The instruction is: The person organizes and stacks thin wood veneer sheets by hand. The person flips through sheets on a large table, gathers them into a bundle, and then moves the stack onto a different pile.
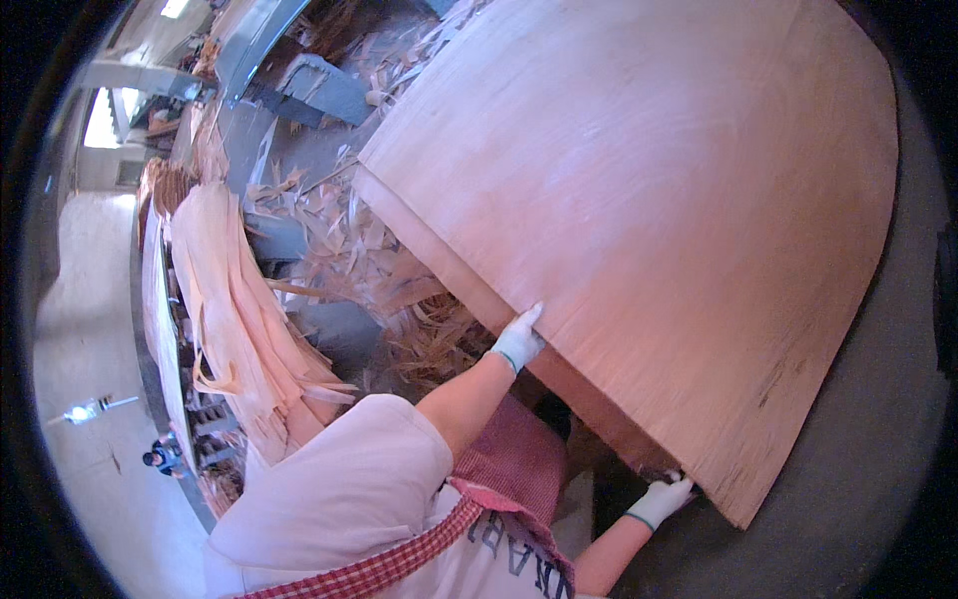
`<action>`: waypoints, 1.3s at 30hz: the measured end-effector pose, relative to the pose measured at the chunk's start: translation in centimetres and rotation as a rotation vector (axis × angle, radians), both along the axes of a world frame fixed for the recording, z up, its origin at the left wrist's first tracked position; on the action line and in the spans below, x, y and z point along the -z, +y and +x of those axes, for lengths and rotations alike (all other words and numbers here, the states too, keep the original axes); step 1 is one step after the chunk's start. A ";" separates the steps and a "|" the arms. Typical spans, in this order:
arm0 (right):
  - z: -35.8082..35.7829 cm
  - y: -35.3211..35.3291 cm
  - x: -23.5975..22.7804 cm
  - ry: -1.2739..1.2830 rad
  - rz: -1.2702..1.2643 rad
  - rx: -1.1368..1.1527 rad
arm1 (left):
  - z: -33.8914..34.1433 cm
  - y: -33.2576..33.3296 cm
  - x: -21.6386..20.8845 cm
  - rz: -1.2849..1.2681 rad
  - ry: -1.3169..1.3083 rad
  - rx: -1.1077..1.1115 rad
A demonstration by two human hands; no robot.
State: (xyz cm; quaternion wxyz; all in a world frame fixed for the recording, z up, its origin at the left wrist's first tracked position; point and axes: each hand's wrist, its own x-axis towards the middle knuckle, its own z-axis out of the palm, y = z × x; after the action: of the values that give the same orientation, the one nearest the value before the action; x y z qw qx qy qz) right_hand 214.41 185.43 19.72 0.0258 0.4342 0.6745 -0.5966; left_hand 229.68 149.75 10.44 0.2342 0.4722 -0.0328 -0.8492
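A wide, pale pinkish-brown wood veneer sheet [659,220] lies on top of a thick stack of sheets [589,409], filling the right side of the view. My left hand [521,339], in a white glove, grips the sheet's near edge about midway along, its thumb on top. Farther right, near the sheet's closest corner, my right hand [663,499] is closed on the same edge, also gloved in white. Some fingers of both hands are hidden by the edge. The sheet's corner juts out past the stack beneath it.
Torn veneer scraps [429,329] litter the floor left of the stack. Long veneer strips [244,299] hang in a bundle farther left. Blue-grey metal machine parts [324,90] stand at the upper left. Another person [165,456] is far off at the left.
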 end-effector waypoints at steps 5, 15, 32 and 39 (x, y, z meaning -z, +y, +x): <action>0.3 1.6 0.2 -0.068 0.277 -0.463 | 0.7 0.0 0.1 0.121 -0.034 -0.106; -2.8 -1.3 -8.5 0.055 0.008 -0.166 | -0.5 -3.9 -4.3 -0.143 0.007 0.047; 2.3 4.3 8.7 -0.122 -0.266 0.053 | 2.6 -1.3 4.2 -0.280 -0.338 0.116; 1.9 0.6 7.6 -0.239 -0.189 0.099 | 2.3 -0.9 3.9 -0.220 -0.497 0.141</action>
State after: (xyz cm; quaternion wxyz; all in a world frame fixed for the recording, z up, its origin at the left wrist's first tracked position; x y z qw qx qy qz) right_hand 216.36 186.01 12.12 0.1171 0.5303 0.5852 -0.6021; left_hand 232.02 148.82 6.51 0.2090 0.6344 -0.2141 -0.7128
